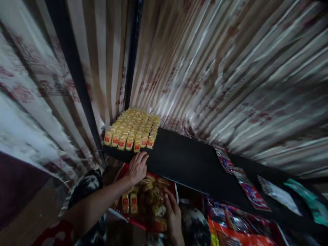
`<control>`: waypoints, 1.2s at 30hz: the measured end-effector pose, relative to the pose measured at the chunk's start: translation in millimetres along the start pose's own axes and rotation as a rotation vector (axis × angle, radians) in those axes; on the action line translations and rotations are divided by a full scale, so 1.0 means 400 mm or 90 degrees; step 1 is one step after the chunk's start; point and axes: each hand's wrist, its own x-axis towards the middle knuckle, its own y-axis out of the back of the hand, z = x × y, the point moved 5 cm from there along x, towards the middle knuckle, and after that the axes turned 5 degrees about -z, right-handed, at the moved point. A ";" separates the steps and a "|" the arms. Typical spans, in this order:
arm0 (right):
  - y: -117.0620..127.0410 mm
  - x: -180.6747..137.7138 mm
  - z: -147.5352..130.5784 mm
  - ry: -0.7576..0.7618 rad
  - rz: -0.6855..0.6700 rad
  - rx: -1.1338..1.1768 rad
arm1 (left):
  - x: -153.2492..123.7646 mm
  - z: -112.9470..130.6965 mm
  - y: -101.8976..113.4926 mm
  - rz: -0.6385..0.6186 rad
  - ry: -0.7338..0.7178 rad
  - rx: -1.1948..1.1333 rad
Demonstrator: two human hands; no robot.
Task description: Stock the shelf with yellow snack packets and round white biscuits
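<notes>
Rows of small yellow snack packets with red-and-orange labels [130, 140] stand close together on the left end of a black shelf [179, 153]. My left hand [138, 167] is at the shelf's front edge, just below the front row; its fingers are stretched forward, with no packet visible in them. One packet [137, 145] in that row juts out slightly above my fingertips. Below the shelf, a red box with a pale rim [176, 193] contains more loose packets [133, 203]. Inside its right side, my right hand [173, 208] reaches among them with fingers extended, its fingertips beside the packets.
Flat red-and-purple packages [249, 191], a white packet [279, 194] and a teal packet [307, 201] lie farther right on the shelf. An orange bag [230, 232] is among other packages below. Striped sheeting [205, 68] hangs behind, with dark posts [133, 51] at the left.
</notes>
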 end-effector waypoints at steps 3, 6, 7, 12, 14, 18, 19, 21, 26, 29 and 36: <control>0.021 -0.020 0.034 -0.013 -0.007 -0.004 | -0.010 -0.013 0.030 0.038 0.035 0.021; 0.041 -0.031 0.038 -0.004 -0.014 -0.036 | -0.014 -0.035 0.033 0.052 0.059 0.037; 0.047 -0.034 0.037 -0.005 -0.021 -0.045 | -0.015 -0.043 0.029 0.052 0.064 0.040; 0.069 -0.050 0.043 -0.017 -0.002 -0.040 | -0.009 -0.064 0.010 0.058 0.063 0.034; 0.076 -0.059 0.053 -0.016 0.022 -0.029 | -0.007 -0.067 0.013 0.082 0.069 0.025; 0.086 -0.072 0.079 -0.020 0.045 0.004 | -0.008 -0.079 0.016 0.098 0.076 0.004; 0.088 -0.073 0.085 -0.026 0.044 0.004 | -0.007 -0.083 0.014 0.091 0.075 0.002; 0.090 -0.072 0.091 -0.043 0.030 -0.010 | -0.005 -0.089 0.013 0.081 0.076 0.003; 0.075 -0.064 0.088 -0.066 -0.012 -0.036 | -0.012 -0.076 0.033 0.077 0.083 0.036; 0.055 -0.050 0.101 -0.053 -0.033 -0.043 | -0.044 -0.046 0.041 0.040 0.075 0.053; -0.003 0.006 0.161 -0.008 -0.084 -0.118 | -0.192 0.004 -0.064 -0.222 0.168 0.045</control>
